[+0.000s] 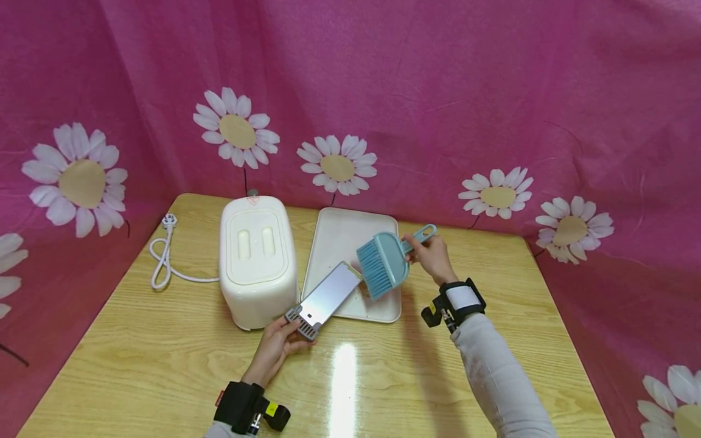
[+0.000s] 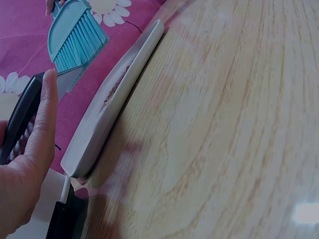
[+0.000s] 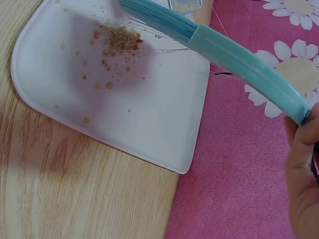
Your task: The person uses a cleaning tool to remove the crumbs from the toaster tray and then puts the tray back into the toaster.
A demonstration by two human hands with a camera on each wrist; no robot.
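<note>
My left hand (image 1: 278, 348) grips the grey slotted end of a toaster crumb tray (image 1: 331, 293), a flat shiny metal plate tilted over the white tray (image 1: 350, 229). By its handle my right hand (image 1: 432, 258) holds a light blue brush (image 1: 390, 257), bristles pointing left by the plate's far end. In the left wrist view, the bristles (image 2: 75, 47) meet or overlap that end; contact is hard to tell. Brown crumbs (image 3: 119, 42) lie heaped and scattered on the white tray in the right wrist view. Pale crumbs (image 3: 185, 7) show on the metal plate's end there.
A cream toaster (image 1: 258, 261) stands left of the white tray, its two slots facing up. Its white cord and plug (image 1: 167, 243) lie coiled on the wooden table (image 1: 181, 365). A pink flowered cloth (image 1: 416, 103) hangs behind and at both sides.
</note>
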